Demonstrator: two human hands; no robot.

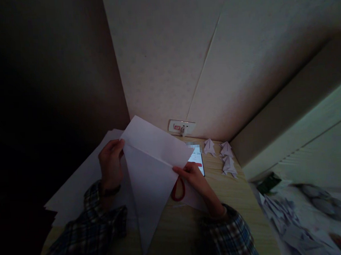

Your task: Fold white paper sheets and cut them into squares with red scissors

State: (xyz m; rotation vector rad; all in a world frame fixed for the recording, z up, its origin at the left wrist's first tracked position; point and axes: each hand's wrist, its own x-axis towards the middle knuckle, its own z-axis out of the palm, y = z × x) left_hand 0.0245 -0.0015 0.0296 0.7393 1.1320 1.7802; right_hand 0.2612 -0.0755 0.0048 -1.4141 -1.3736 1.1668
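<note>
A white sheet of paper (pixel 150 174) is held up in front of me, with a crease running across it and a triangular part pointing down below the crease. My left hand (pixel 111 161) pinches its left edge near the crease. At the right end of that crease, my right hand (pixel 194 175) pinches the paper between thumb and fingers. Behind the sheet, near my right hand, shows a red scissors handle (pixel 178 190); the rest of the scissors is hidden. Under my left forearm lies a stack of white paper (pixel 84 177).
A lit phone (pixel 199 162) lies on the wooden table (pixel 228 200). Several folded paper figures (pixel 226 150) stand at its back right corner. A wall socket with a plug (pixel 182 127) is behind. Crumpled papers (pixel 295 227) lie lower right, beyond the table edge.
</note>
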